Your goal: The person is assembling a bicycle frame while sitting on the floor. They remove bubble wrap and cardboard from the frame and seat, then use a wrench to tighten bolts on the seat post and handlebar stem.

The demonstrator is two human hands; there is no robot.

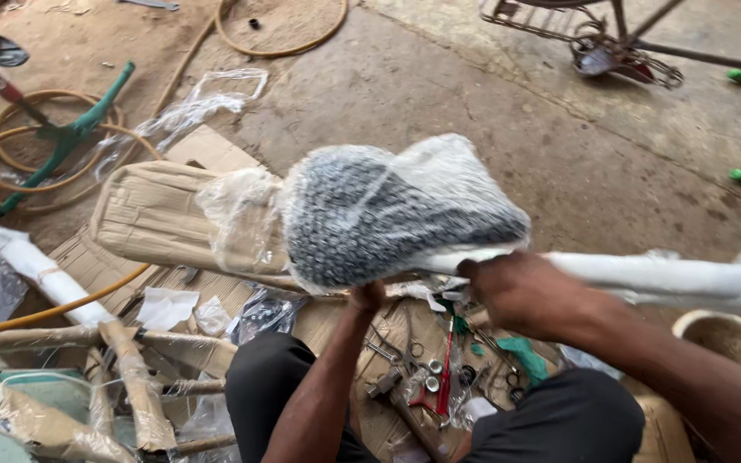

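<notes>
A bicycle saddle wrapped in bubble plastic (388, 210) is held up in front of me, dark under the clear wrap. My left hand (367, 297) grips it from below at its underside. My right hand (521, 291) is closed around a long white foam-wrapped tube (662, 279) that runs off to the right from under the saddle. Behind the saddle lies a cardboard-wrapped part (152, 214) with loose clear plastic on it.
Between my knees, pliers, scissors, nuts and a red-handled tool (441, 377) lie on flattened cardboard. Paper-wrapped frame tubes (126, 369) are at lower left. Tyre rims and a green fork (66, 137) lie at left; a bicycle rack (593, 39) top right; a basket (735, 339) at right.
</notes>
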